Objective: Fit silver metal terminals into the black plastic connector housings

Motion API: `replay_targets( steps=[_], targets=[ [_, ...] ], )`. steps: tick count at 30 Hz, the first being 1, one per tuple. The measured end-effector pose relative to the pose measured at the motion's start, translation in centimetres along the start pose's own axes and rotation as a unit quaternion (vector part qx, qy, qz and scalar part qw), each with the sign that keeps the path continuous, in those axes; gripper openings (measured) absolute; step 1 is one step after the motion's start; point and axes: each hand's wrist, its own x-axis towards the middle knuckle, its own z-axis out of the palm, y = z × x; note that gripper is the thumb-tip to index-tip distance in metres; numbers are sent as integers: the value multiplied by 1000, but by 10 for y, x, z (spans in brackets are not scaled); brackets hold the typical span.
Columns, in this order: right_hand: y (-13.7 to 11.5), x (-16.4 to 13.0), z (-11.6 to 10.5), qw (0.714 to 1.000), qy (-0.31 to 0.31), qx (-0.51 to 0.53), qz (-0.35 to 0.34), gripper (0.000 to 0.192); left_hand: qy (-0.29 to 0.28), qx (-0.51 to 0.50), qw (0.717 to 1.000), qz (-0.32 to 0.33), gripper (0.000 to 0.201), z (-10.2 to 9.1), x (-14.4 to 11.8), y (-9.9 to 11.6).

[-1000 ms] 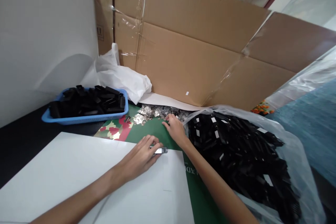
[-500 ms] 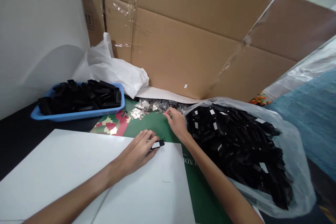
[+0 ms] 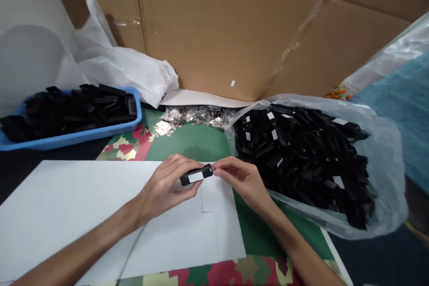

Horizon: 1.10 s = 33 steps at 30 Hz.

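My left hand point(image 3: 169, 183) grips a small black plastic part point(image 3: 196, 176) with a white label on its side, held above the white boards point(image 3: 100, 196). My right hand point(image 3: 239, 178) is closed in a pinch at the part's right end. Something tiny shows at its fingertips, too small to make out clearly. Beyond the hands lies a heap of small shiny metal pieces point(image 3: 164, 128) on the green sheet point(image 3: 191, 140). To the right, a clear plastic bag point(image 3: 389, 165) holds many similar black parts point(image 3: 301, 156), some with white labels.
A blue basket point(image 3: 87, 135) full of black parts stands at the left. White plastic sheeting point(image 3: 127, 69) lies behind it. A large cardboard box point(image 3: 208, 35) rises at the back, and blue fabric point(image 3: 398, 98) hangs at the right.
My right hand has come back from the metal pieces to the black part's end. My left hand has lifted and turned the part. The view has tilted down.
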Motion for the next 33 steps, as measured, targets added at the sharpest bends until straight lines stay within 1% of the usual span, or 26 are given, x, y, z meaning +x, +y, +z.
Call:
replay_targets(
  steps=[4,9,11,14,15,16,17,20,23,25,26,29,33],
  targets=[
    [-8,-1,-5,997,-6,65,32,20,5,23,1000,21,44,0,0,-1],
    [-12,-4,-7,998,2,47,43,20,-4,36,999,21,43,0,1,-3],
    [-11,-5,-6,997,-1,59,42,20,-15,22,1000,-12,38,1,0,-2],
    [-10,-5,-1,994,8,97,49,20,-23,-27,994,-103,31,3,-3,-2],
    [-9,-5,1,993,13,106,53,21,-26,-36,991,-124,30,3,-5,-3],
    [-9,-5,3,992,18,112,57,22,-29,-37,990,-131,29,3,-6,-3],
    [-8,-5,4,991,21,114,60,23,-35,-28,991,-125,29,4,-6,-4],
    [-6,-4,6,993,33,99,59,24,-70,13,995,-73,27,3,-5,-3],
    [-6,-5,5,996,71,51,36,21,-101,28,994,-31,25,2,-1,0],
    [-6,-6,4,995,96,10,14,18,-106,28,994,1,25,2,1,3],
    [-6,-7,4,995,98,-8,4,17,-106,23,994,15,27,3,1,5],
    [-4,-8,5,996,72,-51,-20,13,-102,3,994,33,32,5,1,7],
    [0,-11,8,991,38,-118,-41,14,-105,-6,994,41,32,7,1,8]
  ],
)
